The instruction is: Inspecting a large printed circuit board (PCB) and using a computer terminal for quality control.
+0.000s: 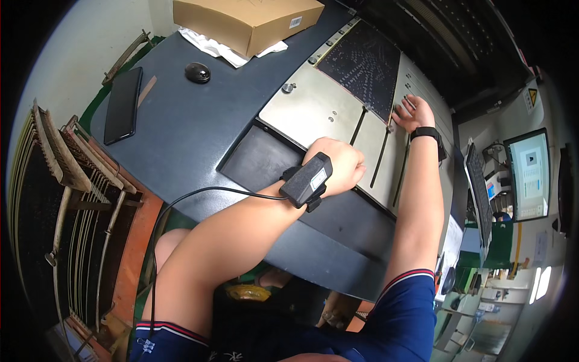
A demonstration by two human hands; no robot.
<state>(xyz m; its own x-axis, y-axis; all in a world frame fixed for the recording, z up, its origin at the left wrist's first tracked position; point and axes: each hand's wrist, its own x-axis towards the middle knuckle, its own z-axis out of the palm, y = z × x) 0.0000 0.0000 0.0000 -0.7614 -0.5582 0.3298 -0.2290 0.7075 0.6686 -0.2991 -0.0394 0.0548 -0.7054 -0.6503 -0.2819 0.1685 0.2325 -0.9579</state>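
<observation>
My left hand (pixel 339 161) rests over the near edge of a pale metal plate (pixel 301 102), its fingers curled closed. What those fingers hold, if anything, is hidden. A black box-shaped device (pixel 309 180) is strapped to that wrist, with a cable running back along the arm. Farther to the right, my right hand (pixel 417 114) reaches over the plate with its fingers bent and apart. It is beside the near right corner of a dark perforated panel (pixel 365 66) set on the plate. Whether a fingertip touches the panel I cannot tell. A black band (pixel 426 132) circles the right wrist.
Beyond the left hand, a grey table (pixel 175 120) carries a cardboard box (pixel 253 27), a black mouse (pixel 197 73) and a dark phone (pixel 123 105). Racks with metal frames (pixel 66 169) stand at left. To the right are a keyboard (pixel 477 187) and a monitor (pixel 528 175).
</observation>
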